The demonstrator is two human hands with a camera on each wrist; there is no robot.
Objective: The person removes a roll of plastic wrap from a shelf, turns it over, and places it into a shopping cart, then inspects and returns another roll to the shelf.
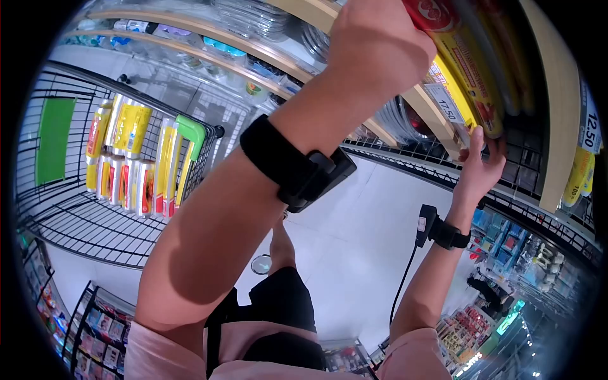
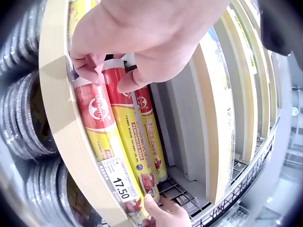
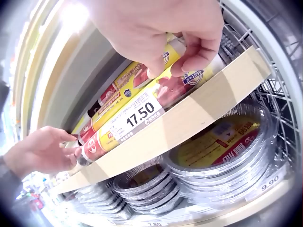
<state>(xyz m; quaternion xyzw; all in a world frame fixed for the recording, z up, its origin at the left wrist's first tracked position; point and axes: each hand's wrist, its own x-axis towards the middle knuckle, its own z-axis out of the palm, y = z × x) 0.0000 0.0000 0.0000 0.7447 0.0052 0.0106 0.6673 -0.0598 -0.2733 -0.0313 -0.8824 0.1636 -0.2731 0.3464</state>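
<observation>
Yellow-and-red wrap rolls [image 1: 465, 69] [image 2: 130, 127] [image 3: 111, 109] lie side by side on a wooden-edged shelf, behind a 17.50 price label [image 1: 445, 102] [image 2: 120, 184] [image 3: 137, 116]. My left hand [image 1: 380, 47] [image 2: 151, 33] [image 3: 40, 151] is at their red ends, thumb and fingers curled round the end of a roll. At the opposite end my right hand [image 1: 482, 168] [image 2: 168, 216] [image 3: 161, 30] has its thumb and bent fingers on a roll. The rolls rest on the shelf; part of each grip is hidden.
A wire shopping cart [image 1: 95, 244] with several upright wrap rolls [image 1: 133, 126] stands at the left. Foil trays [image 2: 23, 113] [image 3: 218, 146] are stacked below the shelf edge [image 3: 189, 125]. A display rack [image 1: 95, 329] stands at lower left, and white floor [image 1: 354, 240] lies below my arms.
</observation>
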